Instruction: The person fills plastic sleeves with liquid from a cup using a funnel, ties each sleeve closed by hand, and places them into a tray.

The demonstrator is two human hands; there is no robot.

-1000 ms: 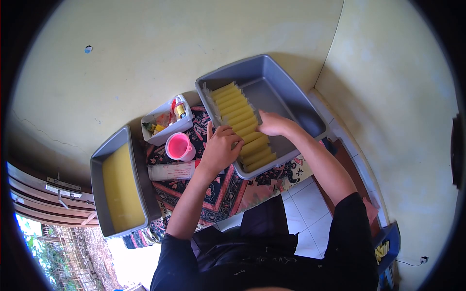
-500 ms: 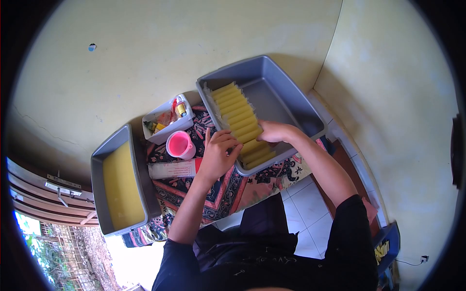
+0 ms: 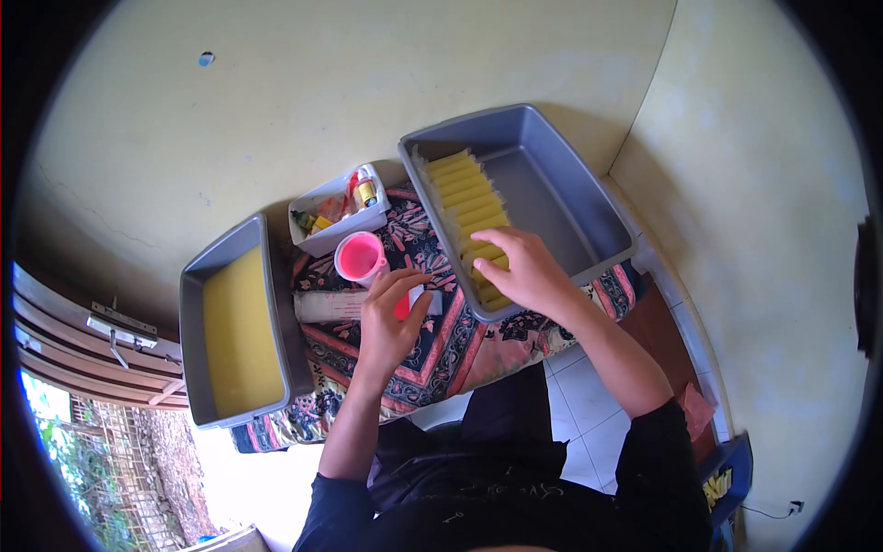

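Note:
My right hand [image 3: 522,269] is over the near left part of a grey tub [image 3: 570,198], its thumb and fingers apart. Under it, filled yellow plastic tubes [image 3: 471,196] lie side by side in a row along the tub's left wall. To the left, my left hand [image 3: 388,327] hovers above the patterned cloth with curved, spread fingers and nothing visible in them. Just beyond that hand stands a pink cup [image 3: 360,257] with a handle. A clear plastic packet [image 3: 324,306] with a red part lies partly behind my left fingers.
A second grey tub [image 3: 279,340] holding yellow liquid [image 3: 241,331] stands at the left. Behind the cup, a white basket [image 3: 322,241] contains small bottles and packets. The patterned cloth [image 3: 441,359] covers the table. A blue container [image 3: 731,488] sits low at the right.
My left hand has moved away from the tubes, down toward the packet and cup. My right hand has shifted nearer over the tubes and its fingers have spread. The view has tilted slightly.

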